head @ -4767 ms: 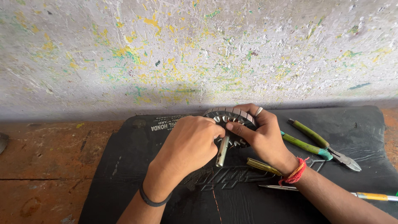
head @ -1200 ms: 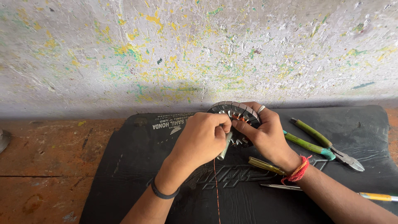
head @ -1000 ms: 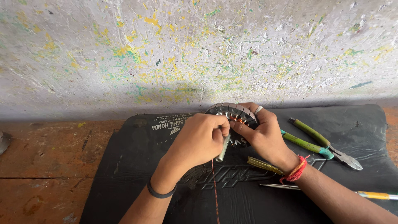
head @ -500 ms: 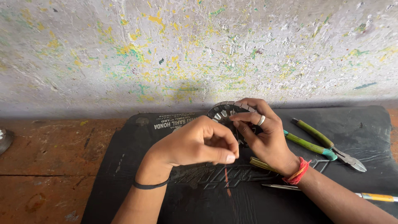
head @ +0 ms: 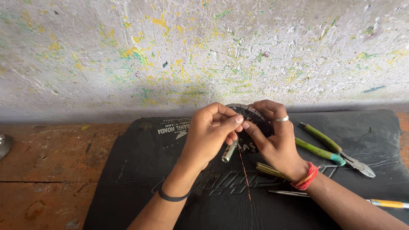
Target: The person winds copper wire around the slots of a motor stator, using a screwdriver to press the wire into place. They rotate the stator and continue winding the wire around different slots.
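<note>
- my left hand (head: 208, 136) pinches a thin copper wire (head: 244, 170) between thumb and finger, with a small metal tube (head: 229, 151) tucked under the fingers. this grip is closed tight on the wire.
- my right hand (head: 275, 140) is wrapped around a round toothed metal ring (head: 251, 115), near the middle of the mat. this grip is closed on the ring.
- the wire hangs loose toward me, so i think the winding has a lot left. i cannot see how many teeth are wound.
- green-handled cutters (head: 336, 145) lie to the right, a yellow-handled tool (head: 341, 198) nearer to me.
- everything sits on a black rubber mat (head: 128, 170) over a worn brown wooden surface (head: 47, 166).
- at the far side is a rough white wall (head: 170, 51) with yellow and green paint spots.
</note>
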